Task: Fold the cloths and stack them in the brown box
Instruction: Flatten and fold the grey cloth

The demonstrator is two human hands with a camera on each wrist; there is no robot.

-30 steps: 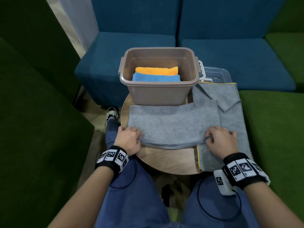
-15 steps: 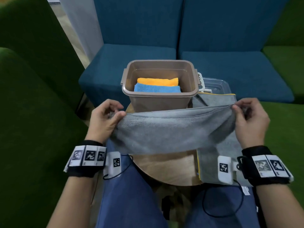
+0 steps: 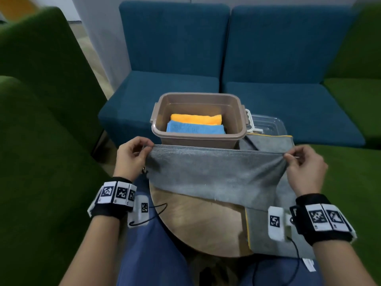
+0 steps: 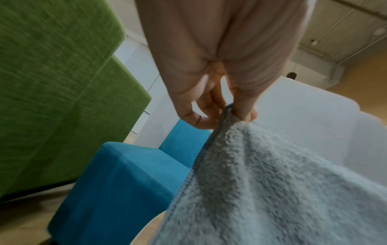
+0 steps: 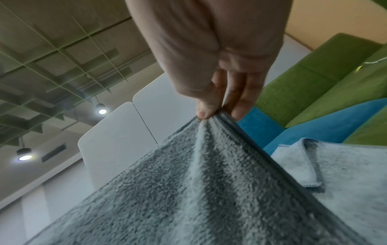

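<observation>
— What's the person doing with that grey cloth (image 3: pixel 216 172)?

— They're holding it up off the round wooden table (image 3: pixel 198 223), stretched flat between both hands just in front of the brown box (image 3: pixel 195 139). The left hand (image 3: pixel 132 157) is pinching the top left corner between thumb and forefinger, with the other fingers curling loosely behind. The right hand (image 3: pixel 305 166) is pinching the top right corner the same way, thumb pressing against the fingers, and the fabric is bunching into small pleats under that grip.

— Is the cloth hanging free?

— The top hem is running taut and level from hand to hand. The lower edge is sagging down towards the tabletop; I cannot tell whether it is touching the wood.

— And the box?

— It's sitting at the far side of the table, open at the top. A blue folded cloth (image 3: pixel 194 129) is lying inside it, with an orange folded cloth (image 3: pixel 195 119) just behind it, both flat.

— Anything else lying about?

— A second grey cloth with a yellow edge (image 3: pixel 268 230) is lying on the right side of the table, partly hidden behind the one being held, one far corner turned over. A clear plastic lid (image 3: pixel 268 124) is resting behind it, just beside the box's right side. Blue sofa seats (image 3: pixel 268 96) are facing the person, and green ones (image 3: pixel 41 141) are flanking them.
</observation>
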